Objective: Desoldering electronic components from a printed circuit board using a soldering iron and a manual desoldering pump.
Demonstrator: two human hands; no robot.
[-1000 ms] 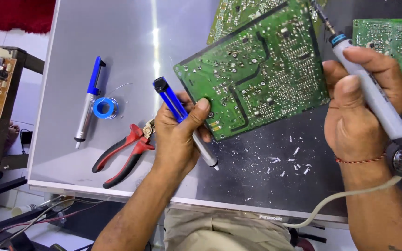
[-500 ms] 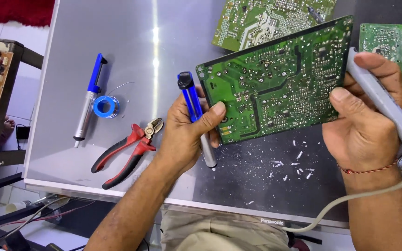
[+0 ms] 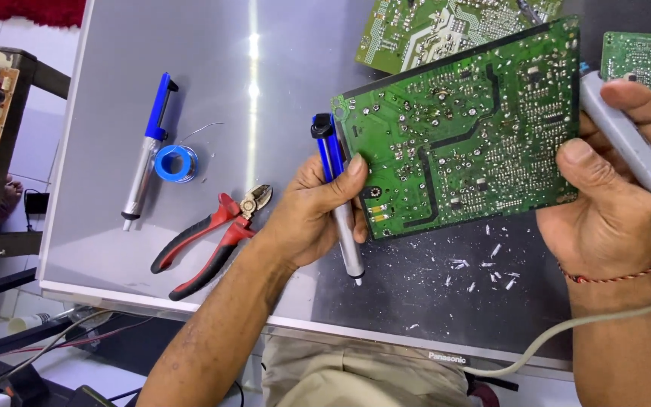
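Since a second ago the green circuit board [image 3: 461,128] has swung from a steep tilt to nearly level, solder side up, so its joints now face the person squarely. The left hand [image 3: 310,215] is closed around a blue-and-silver solder sucker [image 3: 338,200] and pinches the board's left edge with the thumb; the right hand [image 3: 612,188] grips a grey soldering iron [image 3: 631,154] while holding the right edge. The board hangs just above the counter [image 3: 190,90], over scattered white clippings [image 3: 484,267], its surface dense with silver solder points.
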